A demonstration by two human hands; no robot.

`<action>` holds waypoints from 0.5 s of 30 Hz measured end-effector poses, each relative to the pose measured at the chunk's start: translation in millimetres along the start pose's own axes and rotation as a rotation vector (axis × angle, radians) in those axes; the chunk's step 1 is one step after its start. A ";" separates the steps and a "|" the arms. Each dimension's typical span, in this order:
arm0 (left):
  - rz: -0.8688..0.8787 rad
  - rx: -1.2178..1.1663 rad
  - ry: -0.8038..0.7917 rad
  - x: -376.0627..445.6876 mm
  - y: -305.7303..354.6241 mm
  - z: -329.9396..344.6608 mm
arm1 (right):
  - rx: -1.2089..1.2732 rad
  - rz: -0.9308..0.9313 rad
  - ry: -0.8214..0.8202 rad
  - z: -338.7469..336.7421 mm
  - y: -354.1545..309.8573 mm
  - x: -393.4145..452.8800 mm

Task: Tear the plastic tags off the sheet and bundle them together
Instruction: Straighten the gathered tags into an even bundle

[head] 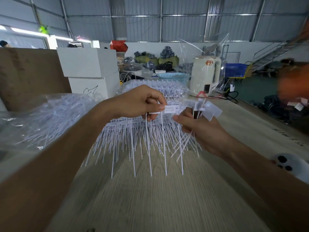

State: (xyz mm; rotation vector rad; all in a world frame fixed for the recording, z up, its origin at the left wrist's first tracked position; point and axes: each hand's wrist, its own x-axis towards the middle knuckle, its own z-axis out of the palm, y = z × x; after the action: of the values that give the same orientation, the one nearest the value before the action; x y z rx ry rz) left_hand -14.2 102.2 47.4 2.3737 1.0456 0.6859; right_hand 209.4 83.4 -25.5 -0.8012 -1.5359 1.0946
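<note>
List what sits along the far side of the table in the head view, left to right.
Cardboard sheet → white boxes → light blue basket → cream kettle → dark blue crate.

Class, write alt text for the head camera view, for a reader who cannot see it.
The left hand pinches a white plastic tag at the top of a sheet of tags, while the right hand holds a bundle of torn-off tags. Both are above a wooden table in a cluttered warehouse.
</note>
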 end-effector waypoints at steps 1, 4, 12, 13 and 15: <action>0.000 0.001 0.003 -0.5 0.5 -0.5 | 0.030 0.013 0.019 -0.1 -2.7 0.7; 0.005 0.002 0.010 -1.7 1.4 -0.5 | 0.140 0.057 0.071 -3.0 -16.8 3.1; 0.006 -0.010 0.002 -1.1 5.6 2.2 | -0.166 0.011 0.090 -11.0 -26.2 2.0; 0.005 -0.017 0.004 -0.9 5.5 2.0 | -0.209 0.004 0.089 -10.9 -25.8 2.4; 0.001 -0.027 0.010 -0.6 5.1 1.1 | -0.232 0.018 0.068 -9.2 -25.8 2.5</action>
State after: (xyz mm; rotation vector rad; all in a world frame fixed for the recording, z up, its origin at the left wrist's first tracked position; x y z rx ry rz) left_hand -11.2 98.4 49.3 2.3499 1.0335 0.7085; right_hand 219.0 78.5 -0.2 -1.0014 -1.6189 0.9028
